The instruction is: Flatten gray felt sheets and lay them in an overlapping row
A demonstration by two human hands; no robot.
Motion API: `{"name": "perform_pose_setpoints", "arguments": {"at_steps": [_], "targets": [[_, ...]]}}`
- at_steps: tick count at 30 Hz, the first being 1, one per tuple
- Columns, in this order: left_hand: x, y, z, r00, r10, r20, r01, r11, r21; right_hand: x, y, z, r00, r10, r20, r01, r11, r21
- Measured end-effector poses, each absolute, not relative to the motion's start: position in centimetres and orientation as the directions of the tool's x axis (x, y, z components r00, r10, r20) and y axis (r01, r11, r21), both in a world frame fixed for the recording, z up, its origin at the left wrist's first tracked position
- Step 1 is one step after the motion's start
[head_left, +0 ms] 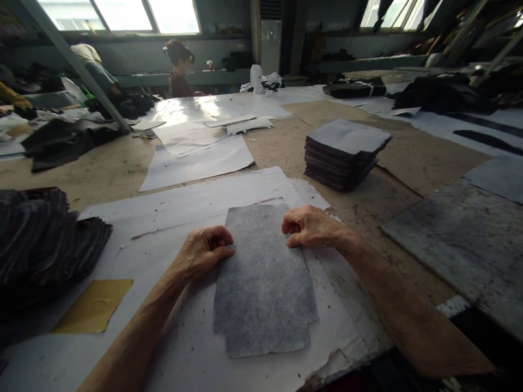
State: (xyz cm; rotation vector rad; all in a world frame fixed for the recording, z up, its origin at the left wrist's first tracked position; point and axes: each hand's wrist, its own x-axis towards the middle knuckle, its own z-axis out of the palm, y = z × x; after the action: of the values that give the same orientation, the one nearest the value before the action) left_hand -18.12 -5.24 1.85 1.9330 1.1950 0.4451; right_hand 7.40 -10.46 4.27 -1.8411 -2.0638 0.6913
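Observation:
A grey felt-like piece with notched corners lies flat on white paper in front of me. At its left edge is my left hand, fingers curled, with thumb and forefinger closed at the border. My right hand pinches the opposite edge near the top in the same way. Beyond my right hand stands a neat stack of similar cut pieces, pale grey on top with dark edges. A thick, uneven pile of dark pieces rises left of my left hand.
A tan paper piece lies near the left pile. White sheets spread farther back on the table. A grey board is at right. A slanted metal post stands at far left. A person sits beyond the table.

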Motion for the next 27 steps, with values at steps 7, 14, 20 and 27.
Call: {"name": "perform_pose_setpoints", "arguments": {"at_steps": [7, 14, 20, 27], "targets": [[-18.15, -5.13, 1.92, 0.506, 0.855, -0.112, 0.624, -0.274, 0.732, 7.55, -10.36, 4.45, -0.150, 0.965, -0.214, 0.851, 0.016, -0.526], [-18.07, -5.03, 1.86, 0.483, 0.864, -0.141, 0.667, -0.259, 0.699, 7.78, -10.20, 4.21, -0.147, 0.960, -0.237, 0.833, -0.009, -0.553], [-17.98, -4.85, 1.59, 0.474, 0.868, -0.148, 0.685, -0.258, 0.681, 7.69, -10.07, 4.10, -0.138, 0.962, -0.236, 0.838, -0.013, -0.546], [-17.55, -5.06, 1.98, 0.472, 0.870, -0.145, 0.726, -0.291, 0.623, 7.67, -10.09, 3.86, -0.143, 0.962, -0.232, 0.837, -0.008, -0.546]]}}
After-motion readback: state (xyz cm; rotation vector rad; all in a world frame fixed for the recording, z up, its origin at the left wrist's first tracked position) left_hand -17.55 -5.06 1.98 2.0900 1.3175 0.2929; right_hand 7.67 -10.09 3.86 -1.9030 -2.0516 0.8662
